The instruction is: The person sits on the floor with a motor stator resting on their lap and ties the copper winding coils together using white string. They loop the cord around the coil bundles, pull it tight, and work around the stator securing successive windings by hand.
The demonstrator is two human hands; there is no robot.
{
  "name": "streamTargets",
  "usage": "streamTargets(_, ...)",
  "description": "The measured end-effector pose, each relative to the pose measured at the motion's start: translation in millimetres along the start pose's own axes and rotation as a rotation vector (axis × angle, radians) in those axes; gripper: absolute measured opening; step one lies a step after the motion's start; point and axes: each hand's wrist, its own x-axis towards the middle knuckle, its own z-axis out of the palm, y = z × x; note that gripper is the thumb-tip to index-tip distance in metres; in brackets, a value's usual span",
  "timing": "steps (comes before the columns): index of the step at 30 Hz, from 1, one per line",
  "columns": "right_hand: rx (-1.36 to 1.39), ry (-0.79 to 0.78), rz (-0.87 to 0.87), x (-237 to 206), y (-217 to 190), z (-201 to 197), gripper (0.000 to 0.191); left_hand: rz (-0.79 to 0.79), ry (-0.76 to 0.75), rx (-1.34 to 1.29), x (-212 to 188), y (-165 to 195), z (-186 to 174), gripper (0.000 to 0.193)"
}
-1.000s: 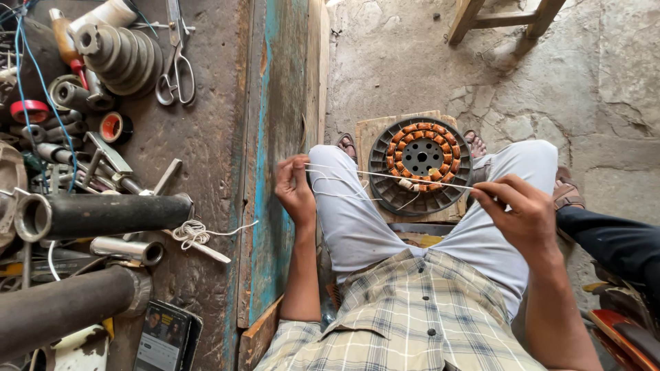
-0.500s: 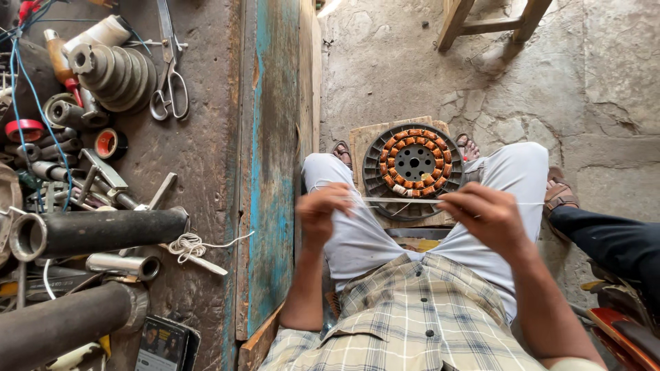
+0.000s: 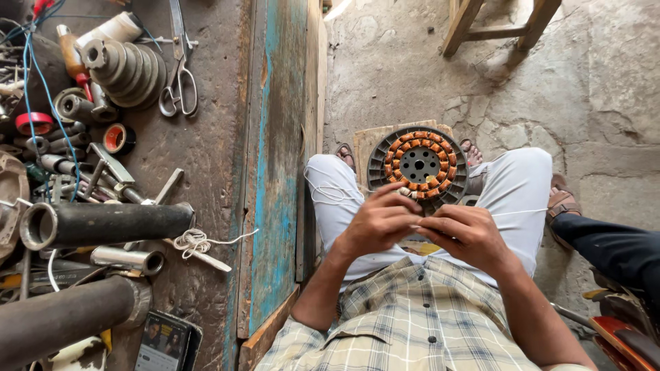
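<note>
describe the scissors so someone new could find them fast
Start at the dark, cluttered workbench left of the blue plank. Near its top edge, the scissors lie right of a stepped grey pulley. They alone have two looped handles and long thin blades.

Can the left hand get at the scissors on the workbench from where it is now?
Probably yes. The left hand is pinching white thread over the lap, the scissors lie uncovered on the bench, and nothing blocks the way, though it's a long stretch.

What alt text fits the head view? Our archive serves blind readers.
A seated person's left hand and right hand meet over white string above a round stator with copper coils. Left, a bench holds pipes, scissors, pulleys.
</note>
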Motion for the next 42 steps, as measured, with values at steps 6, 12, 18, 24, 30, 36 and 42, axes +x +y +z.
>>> streamTargets(6, -0.073, 0.152, 0.243, -13, 25, -40, 0.018, -0.182, 0.819, -0.417, -44, -40, -51, 0.030)
streamTargets(12, 0.003, 0.181, 0.251, -16, 17, -21, 0.017, -0.297, 0.732, 0.032, -24, -17, -43, 0.067)
streamTargets(18, -0.044, 0.051, -0.086, 5, 2, 10, 0.018, 0.042, -0.002, 0.177, 1, -4, -1, 0.040)
streamTargets(24, -0.075, 0.178, 0.169, -10, 33, -34, 0.016, -0.123, 0.649, -0.028, -33, -34, -35, 0.015)
streamTargets(30, -0.006, 0.235, 0.238, -24, 33, -32, 0.014, -0.348, 0.869, 0.406, -28, -19, -33, 0.056)
streamTargets(36, 0.002, 0.051, -0.110, -5, 14, 1, 0.019, -0.007, 0.038, 0.117, 7, 12, 17, 0.075)
streamTargets(42, -0.048, 0.124, -0.018, -11, 29, -18, 0.016, -0.005, 0.264, -0.061, -6, -18, 4, 0.011)
